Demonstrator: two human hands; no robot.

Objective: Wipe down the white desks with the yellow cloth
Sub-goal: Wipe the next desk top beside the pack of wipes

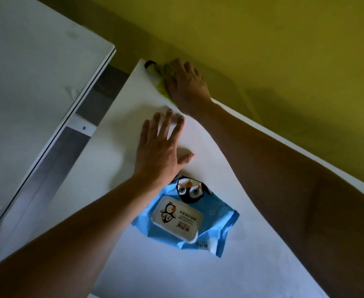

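A white desk (116, 151) fills the middle of the view, its far edge against a yellow-green wall. My right hand (185, 82) presses the yellow cloth (162, 88) flat onto the desk's far corner; only a strip of cloth shows at the hand's left side. My left hand (159, 147) lies flat on the desk with straight spread fingers, a little nearer to me than the right hand. It holds nothing. A second white desk (32, 82) stands at the left.
A blue pack of wet wipes (189, 216) with a penguin picture lies on the desk just below my left wrist. A small dark hole (149, 63) sits at the desk's far corner beside the cloth. A grey gap (73, 138) separates the two desks.
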